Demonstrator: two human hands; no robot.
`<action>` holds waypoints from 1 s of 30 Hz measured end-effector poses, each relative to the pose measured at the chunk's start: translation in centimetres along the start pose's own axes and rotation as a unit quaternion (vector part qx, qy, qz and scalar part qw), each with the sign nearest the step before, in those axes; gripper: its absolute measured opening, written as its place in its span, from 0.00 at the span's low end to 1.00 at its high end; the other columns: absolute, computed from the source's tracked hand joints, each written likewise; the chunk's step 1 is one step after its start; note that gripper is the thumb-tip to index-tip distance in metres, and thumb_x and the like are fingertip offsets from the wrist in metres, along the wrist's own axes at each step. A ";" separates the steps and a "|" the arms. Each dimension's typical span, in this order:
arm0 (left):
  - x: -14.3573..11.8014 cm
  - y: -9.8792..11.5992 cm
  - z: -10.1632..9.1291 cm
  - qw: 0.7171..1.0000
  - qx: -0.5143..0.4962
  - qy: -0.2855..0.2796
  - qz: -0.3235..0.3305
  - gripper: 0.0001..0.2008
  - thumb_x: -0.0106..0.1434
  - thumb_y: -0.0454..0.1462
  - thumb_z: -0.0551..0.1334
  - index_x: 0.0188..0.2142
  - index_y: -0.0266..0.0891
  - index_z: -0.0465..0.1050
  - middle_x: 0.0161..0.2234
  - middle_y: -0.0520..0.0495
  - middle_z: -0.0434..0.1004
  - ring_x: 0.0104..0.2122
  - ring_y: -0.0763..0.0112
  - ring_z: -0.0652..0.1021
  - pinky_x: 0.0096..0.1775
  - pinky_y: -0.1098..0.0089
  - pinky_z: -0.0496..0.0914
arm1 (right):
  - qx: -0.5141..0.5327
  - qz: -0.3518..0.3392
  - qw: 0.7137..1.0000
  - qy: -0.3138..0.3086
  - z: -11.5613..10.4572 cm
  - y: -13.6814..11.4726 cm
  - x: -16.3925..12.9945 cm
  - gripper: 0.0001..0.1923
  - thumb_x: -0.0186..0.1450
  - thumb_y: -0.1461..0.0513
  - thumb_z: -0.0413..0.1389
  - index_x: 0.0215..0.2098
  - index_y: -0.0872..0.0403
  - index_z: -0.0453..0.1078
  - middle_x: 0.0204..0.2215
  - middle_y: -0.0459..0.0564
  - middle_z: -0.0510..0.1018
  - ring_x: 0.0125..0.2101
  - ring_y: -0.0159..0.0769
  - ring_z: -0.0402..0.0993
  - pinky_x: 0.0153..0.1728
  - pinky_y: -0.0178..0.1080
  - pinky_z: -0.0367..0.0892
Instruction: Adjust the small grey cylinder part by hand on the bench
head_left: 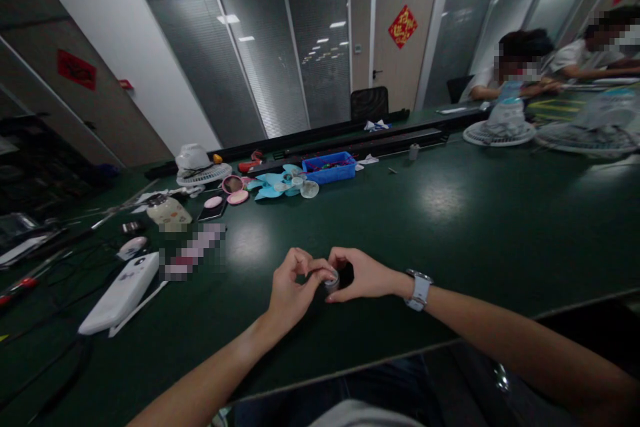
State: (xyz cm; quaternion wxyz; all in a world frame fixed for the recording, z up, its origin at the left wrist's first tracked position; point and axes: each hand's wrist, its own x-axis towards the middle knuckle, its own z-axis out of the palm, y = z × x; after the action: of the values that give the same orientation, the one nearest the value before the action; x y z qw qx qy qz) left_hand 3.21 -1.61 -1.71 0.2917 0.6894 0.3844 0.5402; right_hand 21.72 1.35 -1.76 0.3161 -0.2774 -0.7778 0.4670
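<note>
A small grey cap (332, 281) is pinched between both hands above the tabletop (450, 227): left hand (290, 287) fingers closed on it, right hand (363, 275) cupped around.

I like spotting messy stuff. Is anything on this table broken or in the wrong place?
Yes. A blue fan blade lies loose on the green table, beside a white fan grille lying flat, so that fan looks taken apart. Both hands, left hand and right hand, pinch a small round part. Nothing looks spilled.
</note>
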 end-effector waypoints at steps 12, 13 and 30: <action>2.7 -2.8 -5.7 0.994 0.064 -0.054 -0.072 0.18 0.56 0.33 0.69 0.31 0.41 0.56 0.28 0.51 0.82 0.31 0.64 0.83 0.32 0.70 0.70 | -0.007 0.016 1.000 0.000 0.1 -0.2 0.0 0.22 0.51 0.58 0.69 0.41 0.55 0.70 0.37 0.47 0.78 0.37 0.35 0.75 0.39 0.38 0.69; 2.8 -3.3 -6.1 0.991 0.071 -0.077 -0.083 0.17 0.55 0.33 0.69 0.31 0.41 0.58 0.27 0.50 0.82 0.30 0.64 0.83 0.30 0.71 0.69 | -0.012 0.018 1.000 0.001 0.1 -0.2 0.0 0.22 0.52 0.58 0.69 0.41 0.55 0.70 0.37 0.48 0.78 0.37 0.36 0.75 0.39 0.39 0.69; 2.7 -4.0 -6.9 0.963 0.058 -0.224 -0.137 0.23 0.53 0.35 0.73 0.47 0.38 0.70 0.37 0.45 0.85 0.41 0.59 0.83 0.46 0.64 0.69 | -0.050 0.038 0.998 -0.004 0.1 -0.3 0.1 0.20 0.54 0.56 0.68 0.41 0.54 0.70 0.37 0.47 0.78 0.38 0.37 0.75 0.40 0.39 0.69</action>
State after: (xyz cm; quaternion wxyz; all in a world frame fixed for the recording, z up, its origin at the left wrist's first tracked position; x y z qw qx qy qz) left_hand -3.98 2.70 -1.83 0.4006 0.7493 0.4310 0.3038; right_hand 21.58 1.26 -1.50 0.2810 -0.3204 -0.7902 0.4404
